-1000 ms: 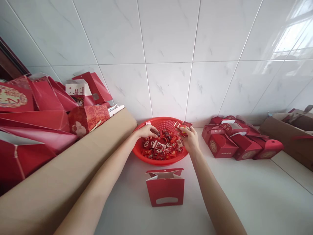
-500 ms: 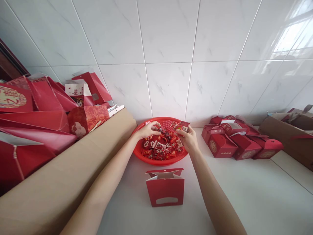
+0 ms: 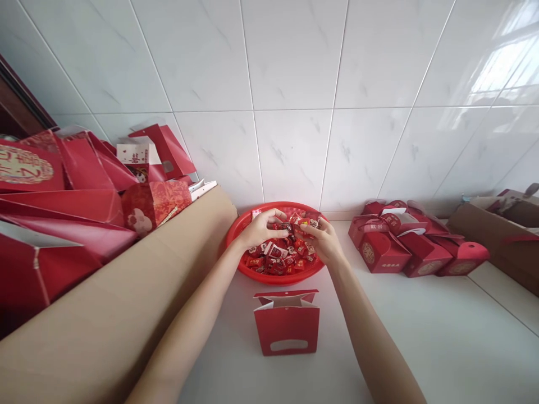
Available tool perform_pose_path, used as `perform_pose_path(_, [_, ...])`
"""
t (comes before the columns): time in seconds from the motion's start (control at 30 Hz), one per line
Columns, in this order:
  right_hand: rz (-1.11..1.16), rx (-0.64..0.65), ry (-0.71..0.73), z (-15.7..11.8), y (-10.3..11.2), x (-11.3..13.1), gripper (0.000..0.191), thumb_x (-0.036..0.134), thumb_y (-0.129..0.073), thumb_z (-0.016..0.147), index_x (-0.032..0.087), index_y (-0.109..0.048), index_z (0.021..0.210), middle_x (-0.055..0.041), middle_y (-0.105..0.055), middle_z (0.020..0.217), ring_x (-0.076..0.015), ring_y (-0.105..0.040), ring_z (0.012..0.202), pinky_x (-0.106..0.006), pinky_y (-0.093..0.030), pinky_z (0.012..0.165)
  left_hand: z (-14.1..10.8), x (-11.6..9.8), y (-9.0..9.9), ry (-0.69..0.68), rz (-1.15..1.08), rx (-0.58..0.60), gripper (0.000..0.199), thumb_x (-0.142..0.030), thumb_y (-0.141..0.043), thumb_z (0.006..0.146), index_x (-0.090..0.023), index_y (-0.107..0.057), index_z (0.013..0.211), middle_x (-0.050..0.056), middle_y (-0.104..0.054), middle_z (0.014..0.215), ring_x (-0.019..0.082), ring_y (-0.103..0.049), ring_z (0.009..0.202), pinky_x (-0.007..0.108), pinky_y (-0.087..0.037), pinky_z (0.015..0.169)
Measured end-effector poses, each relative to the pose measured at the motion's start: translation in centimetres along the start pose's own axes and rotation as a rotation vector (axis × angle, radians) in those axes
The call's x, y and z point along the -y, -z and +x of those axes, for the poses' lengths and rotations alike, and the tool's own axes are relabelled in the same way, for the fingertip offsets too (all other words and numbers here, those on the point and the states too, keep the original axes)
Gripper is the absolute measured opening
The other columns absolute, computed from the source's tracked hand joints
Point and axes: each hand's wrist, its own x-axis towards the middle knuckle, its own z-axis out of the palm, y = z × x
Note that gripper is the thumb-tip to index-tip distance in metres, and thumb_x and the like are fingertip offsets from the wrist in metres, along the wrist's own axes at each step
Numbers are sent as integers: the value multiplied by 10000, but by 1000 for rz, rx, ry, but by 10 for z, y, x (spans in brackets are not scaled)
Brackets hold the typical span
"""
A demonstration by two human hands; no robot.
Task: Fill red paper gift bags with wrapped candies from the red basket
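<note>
A red plastic basket (image 3: 234, 264) holds many small wrapped candies (image 3: 275, 252) in red, white and dark wrappers. Over its middle, my left hand (image 3: 265, 227) has its fingers bent round a dark-wrapped candy. My right hand (image 3: 322, 238), over the basket's right side, pinches several red candy packets (image 3: 311, 220). The two hands' fingertips are close together. In front of the basket stands a red paper bag (image 3: 287, 328), its top open and a pale oval on its front.
At the left, a long cardboard box (image 3: 126, 280) is filled with red gift bags (image 3: 88, 163). Several closed red gift boxes (image 3: 385, 252) are grouped right of the basket on the white table (image 3: 421, 325). Another cardboard box (image 3: 497, 241) lies far right. A tiled wall (image 3: 290, 151) rises behind.
My left hand has moved right, toward my right hand, and a dark candy shows at its fingertips. My right hand still holds packets and has shifted slightly. The view has shifted a little.
</note>
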Motion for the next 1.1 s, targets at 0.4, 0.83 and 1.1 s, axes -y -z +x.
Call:
perform_pose_path(0.4, [-24,67,31,-21,-24,26,333,274,-919,536,194,-716,787,-4,-730,798,-157,-667,717,-260,-584,612,-33,-21,-4,-98,-86,-200,523,-491,-730,773,-203,-633,1198,82,-655,1307,277,-615,1181,376,-532,964])
perform_pose_path(0.83, [-175,196,15,-48,-32,53,389,265,-903,608,185,-736,951,-12,-751,790,-152,-671,639,-274,-581,610,-71,-47,-7,-100,-37,-209,577,-463,-722,789,-254,-583,1309,79,-625,1295,273,-634,1128,316,-592,812])
perform_pose_path(1.1, [-273,233,91,-67,-27,71,400,273,-893,665,198,-747,1030,-47,-770,883,-221,-726,753,-348,-611,703,-105,-71,7,-140,38,-131,282,-463,-673,853,-248,-679,1036,53,-690,1123,248,-651,1072,339,-548,900])
